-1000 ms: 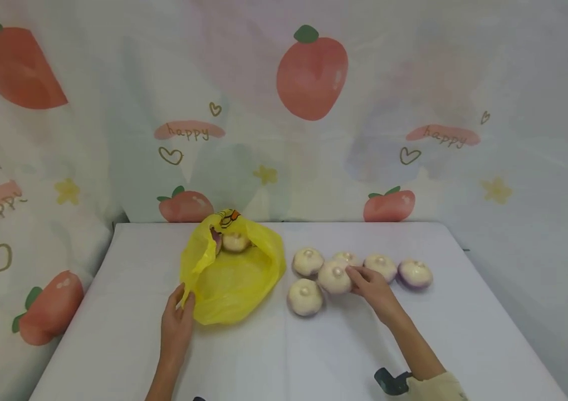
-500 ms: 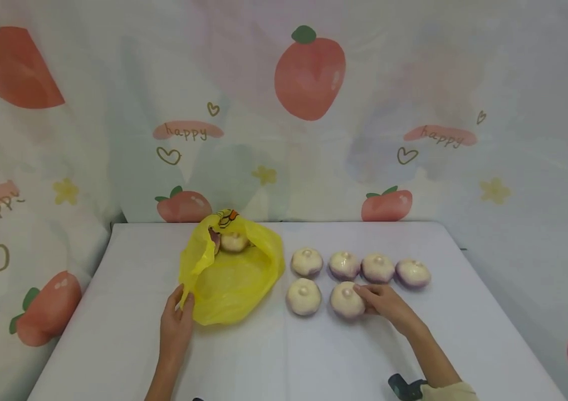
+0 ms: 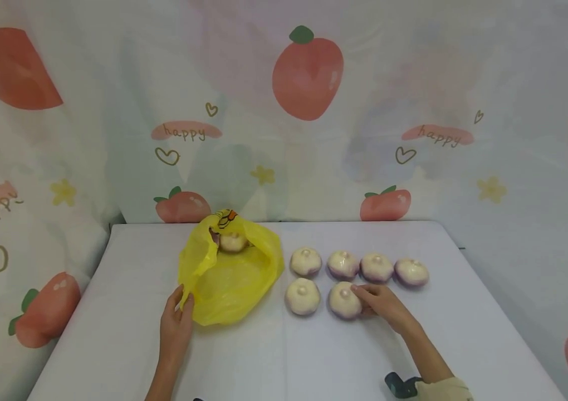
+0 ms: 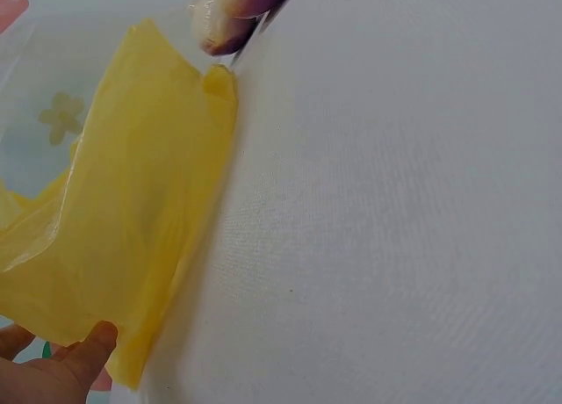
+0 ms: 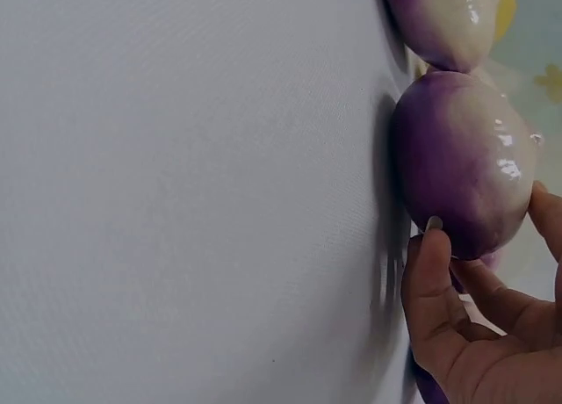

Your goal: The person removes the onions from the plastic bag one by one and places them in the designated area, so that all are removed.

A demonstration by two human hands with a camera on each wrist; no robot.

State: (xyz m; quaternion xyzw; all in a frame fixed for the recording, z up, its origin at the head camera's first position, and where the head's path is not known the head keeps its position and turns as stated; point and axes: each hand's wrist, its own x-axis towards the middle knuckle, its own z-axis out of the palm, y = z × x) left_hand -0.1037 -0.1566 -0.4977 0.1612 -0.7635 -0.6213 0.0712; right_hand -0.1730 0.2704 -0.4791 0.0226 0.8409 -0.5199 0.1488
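Note:
A yellow plastic bag (image 3: 234, 284) lies with its mouth open on the left part of the table. My left hand (image 3: 176, 326) pinches its near-left edge; in the left wrist view the thumb (image 4: 98, 338) lies against the plastic. Inside the bag a glossy cream-and-purple turnip (image 3: 233, 242) shows, with part of another beside it. My right hand (image 3: 386, 306) holds a turnip (image 3: 345, 301) by its right side, thumb and fingers round it in the right wrist view. It sits at the table surface, right end of the front row.
Another turnip (image 3: 302, 297) stands left of the held one. Behind them is a row of several turnips (image 3: 376, 268). The white table (image 3: 244, 362) meets a fruit-printed cloth (image 3: 309, 167) at its back edge.
My right hand has brought the turnip toward me and slightly right, down to the front row, then stays nearly still. The left hand keeps hold of the bag.

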